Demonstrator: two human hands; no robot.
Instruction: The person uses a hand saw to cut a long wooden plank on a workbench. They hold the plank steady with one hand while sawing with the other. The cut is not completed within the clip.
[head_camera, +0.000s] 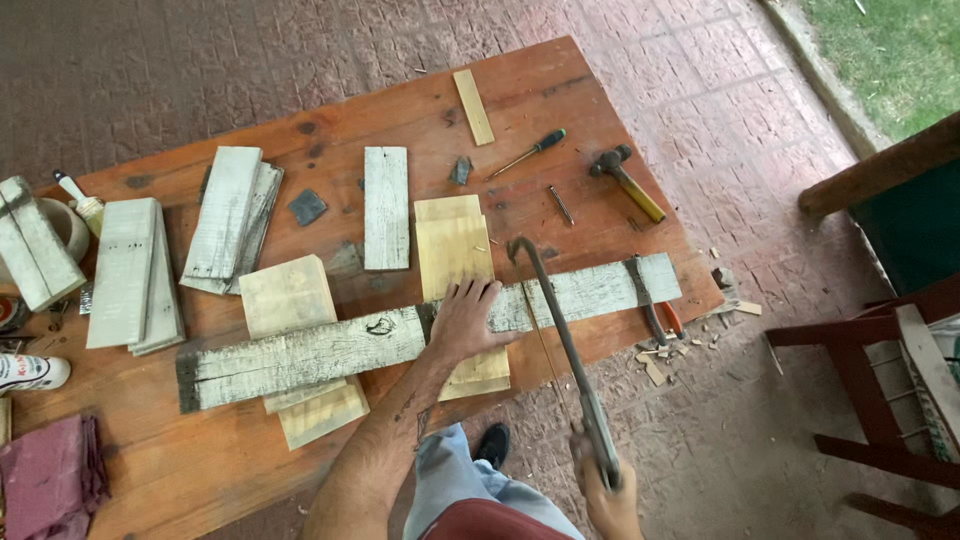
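Observation:
My left hand (465, 318) presses flat on a long weathered grey plank (330, 350) that lies across the front of the wooden table (200, 460). The plank rests on pale wood blocks (290, 295). My right hand (605, 495) grips the handle of a hacksaw (560, 330), whose frame reaches up across the plank just right of my left hand. The thin blade runs beside the frame over the plank.
Whitewashed boards (386, 207), stacked boards (132, 272), a screwdriver (530, 152), a hammer (628, 182), a nail (560, 204), pliers (655, 310), a brush (80, 200) and a dark red cloth (50, 475) lie on the table. Wood chips (665, 360) litter the brick floor. A red chair (880, 400) stands right.

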